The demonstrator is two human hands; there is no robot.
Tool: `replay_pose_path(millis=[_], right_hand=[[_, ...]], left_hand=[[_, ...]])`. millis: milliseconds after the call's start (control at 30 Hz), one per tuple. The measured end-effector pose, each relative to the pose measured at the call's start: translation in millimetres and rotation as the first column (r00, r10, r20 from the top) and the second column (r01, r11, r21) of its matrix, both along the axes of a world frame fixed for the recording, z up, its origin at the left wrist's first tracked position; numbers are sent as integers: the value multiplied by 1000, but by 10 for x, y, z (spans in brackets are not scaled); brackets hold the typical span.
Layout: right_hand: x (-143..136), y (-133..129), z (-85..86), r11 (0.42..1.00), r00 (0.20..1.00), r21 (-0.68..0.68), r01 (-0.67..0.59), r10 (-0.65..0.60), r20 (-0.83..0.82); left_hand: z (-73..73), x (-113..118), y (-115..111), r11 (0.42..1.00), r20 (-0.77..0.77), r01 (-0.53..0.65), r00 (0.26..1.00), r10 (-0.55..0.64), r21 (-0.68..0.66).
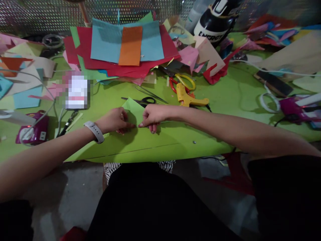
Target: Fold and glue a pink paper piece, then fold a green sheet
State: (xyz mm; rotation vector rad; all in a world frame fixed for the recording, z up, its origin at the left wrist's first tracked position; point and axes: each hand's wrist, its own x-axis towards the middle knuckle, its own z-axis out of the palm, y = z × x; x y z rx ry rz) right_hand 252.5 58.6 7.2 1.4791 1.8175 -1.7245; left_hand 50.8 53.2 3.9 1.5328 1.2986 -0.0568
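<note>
A light green sheet of paper (135,108) lies folded to a point on the green table top (225,97), just in front of me. My left hand (114,119), with a white band on the wrist, presses on the paper's left side. My right hand (152,115) pinches the paper's right side, fingertips down on the fold. The two hands almost meet at the middle of the sheet. Black-handled scissors (145,100) lie just behind the paper's tip.
A yellow glue gun (187,96) and yellow and red scissors (184,82) lie right of centre. A stack of red, blue and orange paper (125,47) fills the back. A purple device (33,130) sits left, a tape roll (268,102) right, a black bottle (215,23) at the back.
</note>
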Motion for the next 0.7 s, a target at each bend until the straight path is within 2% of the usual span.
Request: replay_pose_path(millis=[100, 333, 500, 700], right_hand=[[6, -4, -17, 1000, 1000, 0, -7, 7, -7], [81, -29, -54, 1000, 1000, 13, 25, -25, 3], [288, -55, -19, 998, 998, 53, 37, -40, 52], [609, -130, 2, 993, 986, 60, 102, -109, 128]], left_hand=[[5, -82, -33, 997, -2, -71, 997, 71, -12], [146, -494, -111, 994, -79, -110, 991, 108, -15], [179, -815, -133, 984, -189, -179, 966, 175, -8], [164, -1068, -176, 973, -188, -232, 956, 227, -3]])
